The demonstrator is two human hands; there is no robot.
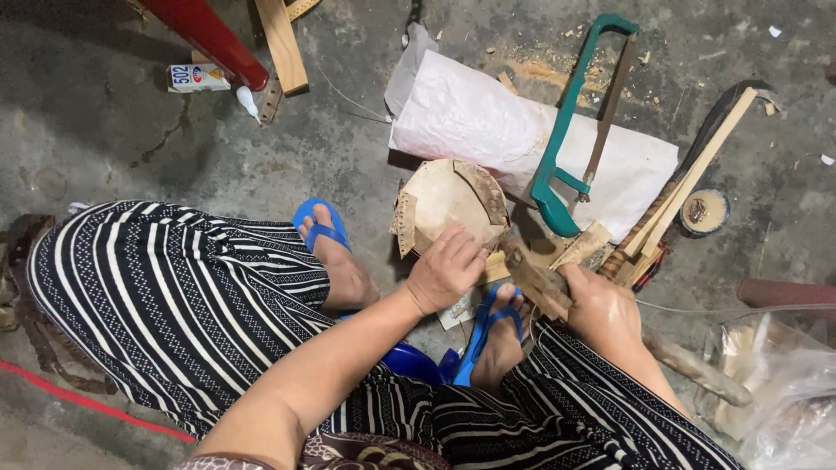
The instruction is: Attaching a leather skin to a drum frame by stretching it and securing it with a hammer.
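Note:
I sit low over a concrete floor in striped trousers and blue flip-flops. My left hand (446, 270) presses down on a small pale piece of wood (497, 267) beside a round, flat wooden disc (448, 202) with a rough edge. My right hand (601, 312) grips the handle of a dark, worn blade tool (533, 277), whose head rests against the small wood piece. My right foot (501, 335) lies just below the work.
A green-framed hacksaw (570, 130) lies on a white sack (496, 126). Wooden strips (688, 187) and a small round tin (704, 211) are at the right. A glue bottle (209, 80), a wooden slat (283, 43) and a red bar (209, 35) lie at upper left. A plastic bag (784, 383) sits lower right.

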